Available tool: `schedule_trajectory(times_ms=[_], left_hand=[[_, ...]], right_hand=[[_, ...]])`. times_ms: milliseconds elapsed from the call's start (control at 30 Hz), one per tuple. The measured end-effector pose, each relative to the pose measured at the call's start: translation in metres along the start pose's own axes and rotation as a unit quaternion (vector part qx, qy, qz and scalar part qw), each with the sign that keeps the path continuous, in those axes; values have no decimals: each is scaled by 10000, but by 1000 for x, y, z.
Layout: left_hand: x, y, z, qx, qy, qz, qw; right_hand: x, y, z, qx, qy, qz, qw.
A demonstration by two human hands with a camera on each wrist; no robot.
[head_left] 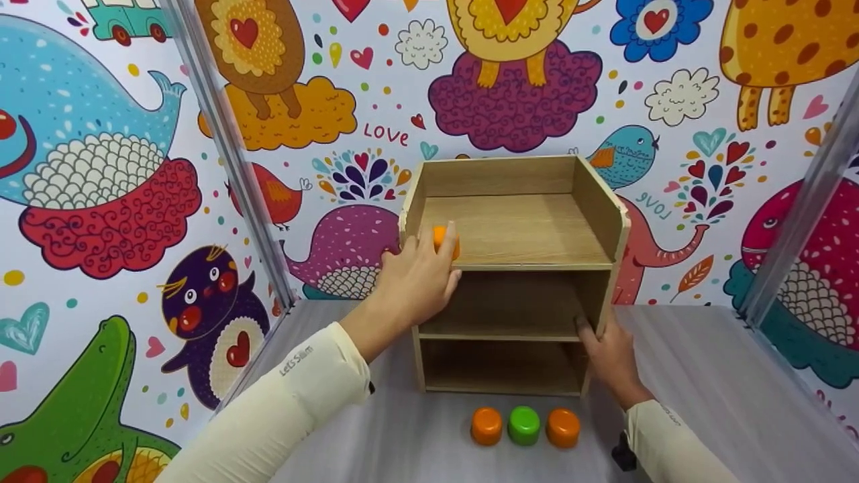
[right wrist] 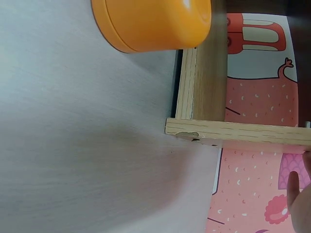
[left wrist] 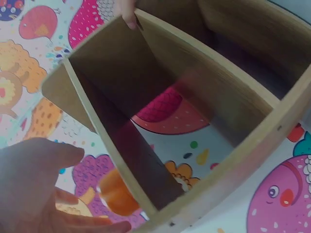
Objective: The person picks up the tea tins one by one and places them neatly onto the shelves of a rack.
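A small wooden shelf unit [head_left: 513, 263] stands against the back wall. On its top board, near the left front, is an orange cup [left wrist: 119, 196]. My left hand [head_left: 419, 275] is at that cup; in the left wrist view its thumb [left wrist: 73, 155] and fingers are spread, with a gap between thumb and cup. My right hand [head_left: 614, 355] holds the unit's right side panel, one digit reaching inside the front edge. In the right wrist view only part of the right hand [right wrist: 301, 204] shows, beside the panel.
On the floor before the unit stand an orange cup [head_left: 486, 426], a green cup [head_left: 523, 425] and another orange cup [head_left: 563, 428] in a row. Cartoon-printed walls meet the grey floor [head_left: 698, 376] behind and at both sides. Chipped edging [right wrist: 187, 134] shows on the panel.
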State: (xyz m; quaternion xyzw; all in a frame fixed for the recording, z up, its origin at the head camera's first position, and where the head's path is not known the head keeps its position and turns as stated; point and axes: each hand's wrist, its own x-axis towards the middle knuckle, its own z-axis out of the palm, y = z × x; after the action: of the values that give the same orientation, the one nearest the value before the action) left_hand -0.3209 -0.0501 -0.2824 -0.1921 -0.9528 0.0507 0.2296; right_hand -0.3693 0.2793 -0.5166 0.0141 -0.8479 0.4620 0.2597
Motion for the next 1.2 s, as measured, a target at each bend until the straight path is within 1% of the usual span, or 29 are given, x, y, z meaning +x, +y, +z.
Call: schedule_trajectory(times_ms=[100,200,367,533,700,933,1100,1200], left_hand=[[-8,5,-2,88,140,117,9998],[-15,11,-2,214,130,283,9993],[-26,20,1,400,77,542,9977],[-37,30,7,386,70,771,9962],[-46,37,17,396,3,997,9942],[-53,44,35,450,-160,1229,9913],[-58,48,49,513,-410,1355,9886],[-60,51,58,510,-598,1437,9865]], right_hand=[[0,0,0,-38,118,-101,9999],[0,1,0,-70,209,-153,9996],[0,1,0,18,108,-112,9999],[0,0,-1,16,93,-64,9999],[0,-1,-1,4,97,-70,9999],[1,-1,0,98,14,-24,9999],[-1,-3,-1,-95,147,-5,9998],[-1,-4,-1,-148,109,35,9998]])
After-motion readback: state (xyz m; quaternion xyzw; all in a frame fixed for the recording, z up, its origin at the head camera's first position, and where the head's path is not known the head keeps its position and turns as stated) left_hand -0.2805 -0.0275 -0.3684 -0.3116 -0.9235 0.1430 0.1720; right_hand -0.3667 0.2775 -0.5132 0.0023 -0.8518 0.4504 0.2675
